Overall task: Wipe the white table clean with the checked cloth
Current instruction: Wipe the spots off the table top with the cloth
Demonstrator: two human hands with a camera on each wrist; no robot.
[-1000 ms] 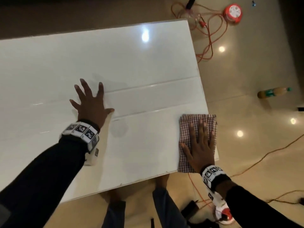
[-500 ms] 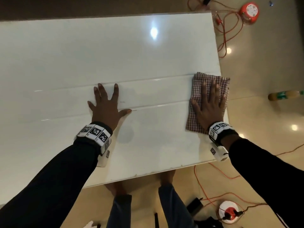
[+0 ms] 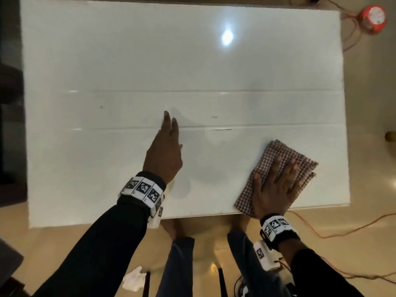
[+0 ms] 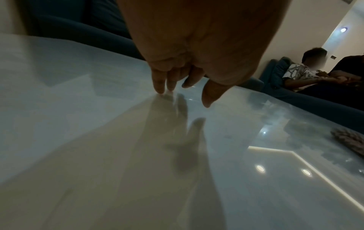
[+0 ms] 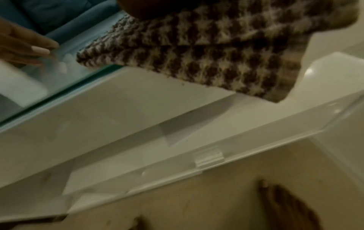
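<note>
The white table (image 3: 128,61) fills the head view. A folded red-and-white checked cloth (image 3: 276,155) lies at its near right corner, one corner hanging over the near edge. My right hand (image 3: 276,187) presses flat on the cloth with fingers spread. In the right wrist view the cloth (image 5: 206,51) overhangs the table's edge (image 5: 138,127). My left hand (image 3: 166,146) is raised on edge over the table's middle, fingers straight and together. In the left wrist view its fingertips (image 4: 160,88) touch the glossy top (image 4: 78,124) and hold nothing.
A red cable reel (image 3: 374,16) with orange cord lies on the floor at the far right. A bottle (image 3: 391,136) lies beyond the right edge. Crumpled white paper (image 3: 134,279) and my feet sit below the near edge. Other people sit on a sofa (image 4: 307,74).
My right hand slid the cloth back toward the near right corner and turned it askew. My left hand lifted from flat on the table onto its fingertips.
</note>
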